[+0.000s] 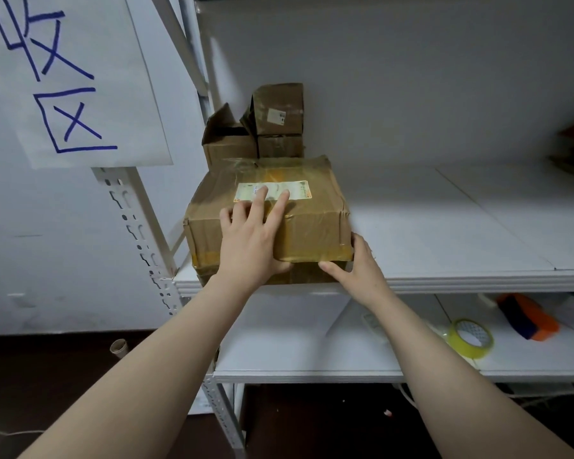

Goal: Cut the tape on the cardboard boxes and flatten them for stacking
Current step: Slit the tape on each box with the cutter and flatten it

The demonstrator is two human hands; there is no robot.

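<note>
White shelf (444,226) carries a taped box (312,226), probably stiff, slick and light. Left hand (249,236) lies flat on top; right hand (358,266) clasps its 4 o'clock corner.

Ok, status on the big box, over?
Left hand flat atop large box, fingers on label. Right hand grips its front right corner. Box taped shut, on shelf. Small boxes close behind it.
</note>
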